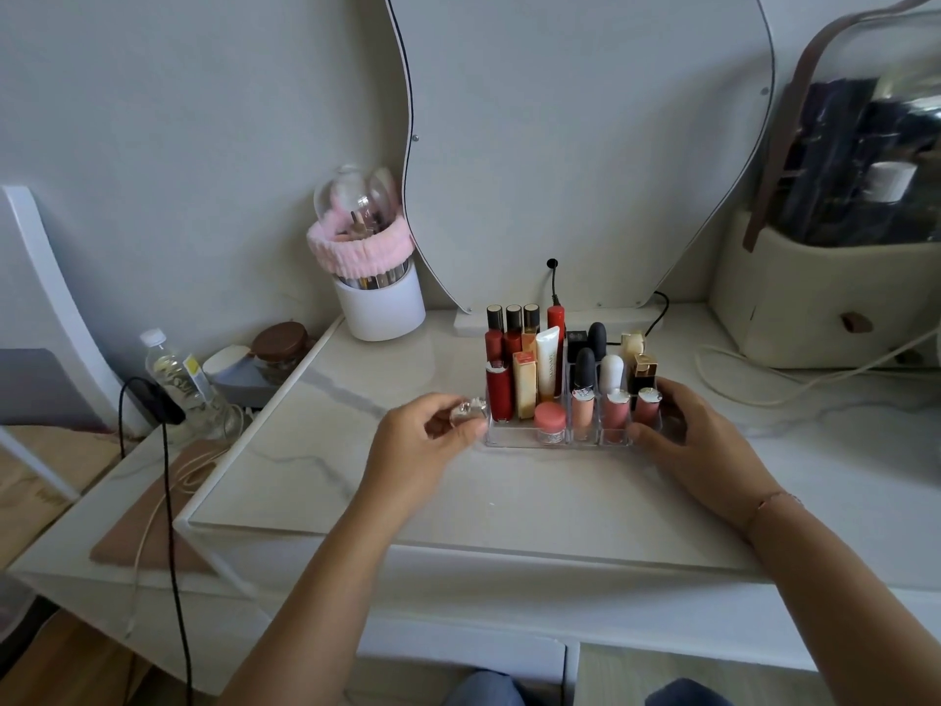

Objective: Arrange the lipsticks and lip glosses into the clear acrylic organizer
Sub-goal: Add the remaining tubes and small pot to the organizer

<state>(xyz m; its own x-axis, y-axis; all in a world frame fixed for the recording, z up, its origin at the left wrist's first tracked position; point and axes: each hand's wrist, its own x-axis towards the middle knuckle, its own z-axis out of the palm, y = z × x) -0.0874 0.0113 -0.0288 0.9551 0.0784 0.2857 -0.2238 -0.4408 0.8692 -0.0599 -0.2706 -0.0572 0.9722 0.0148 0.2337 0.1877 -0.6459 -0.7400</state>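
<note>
The clear acrylic organizer (514, 440) stands mid-table, filled with several upright lipsticks and glosses: red tubes (499, 394) at left, a white tube (548, 361), a small pink jar (550, 419) in front, pink glosses (616, 412) at right. My left hand (422, 440) pinches a small clear, shiny item (466, 412) right at the organizer's left edge. My right hand (697, 445) grips the organizer's right side, fingers against its wall.
A wavy mirror (585, 145) leans behind the organizer with a black cable. A white brush cup with a pink headband (379, 293) stands back left. A cream bag (825, 298) sits at right. A water bottle (178, 379) and cords lie left of the table.
</note>
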